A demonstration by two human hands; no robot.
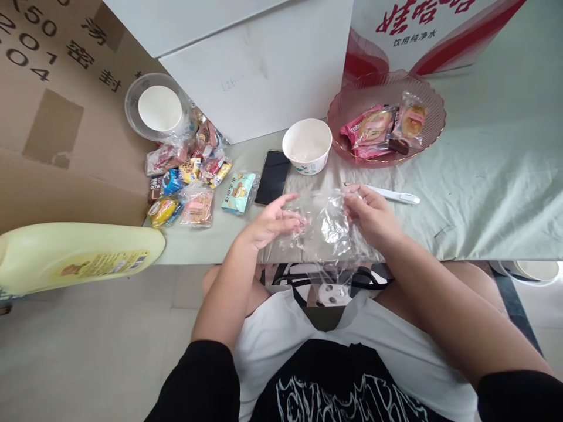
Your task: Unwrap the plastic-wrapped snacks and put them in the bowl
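A clear plastic bag (pixel 331 228) is stretched between my two hands at the table's front edge, its lower part hanging over my lap. My right hand (pixel 369 215) pinches its right side. At its left side, my left hand (pixel 275 224) has thumb and fingers closed round the film. Just beyond stands a white paper bowl (pixel 307 146), with a black phone (pixel 272 177) lying to its left. A white pen-like tool (pixel 393 194) lies behind my right hand. Wrapped snacks (pixel 372 126) sit inside a pink ribbed bowl (pixel 431 132).
Several wrapped snacks (pixel 189 170) and a teal packet (pixel 238 192) lie left on the cloth-covered table (pixel 497 193). Behind them stand stacked cups (pixel 160 108) and white boxes (pixel 264 70). A yellow bottle (pixel 83 257) is at far left, beside a cardboard box (pixel 57 129). A red-white carton (pixel 417 35) stands at the back.
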